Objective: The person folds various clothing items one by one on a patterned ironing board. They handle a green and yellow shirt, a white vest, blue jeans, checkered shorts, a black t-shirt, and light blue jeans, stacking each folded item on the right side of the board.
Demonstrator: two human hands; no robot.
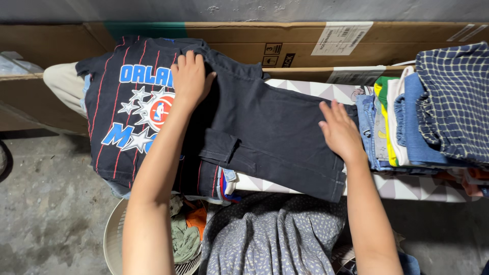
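Both my hands flat, fingers spread: left hand (191, 77) & right hand (340, 131) pressing dark shorts (265, 127), atop striped jersey (130, 109).

Left hand (191, 76), right hand (340, 131) flat on dark shorts (270, 127); folded stack (407, 122) beside.

Both forearms are bare, with no sleeves showing, and the left hand (189, 76) and right hand (340, 131) wear no rings, watch or gloves. Over the lap lies a grey-blue skirt (275, 239) with a fine pale speckled print, gathered in soft folds.
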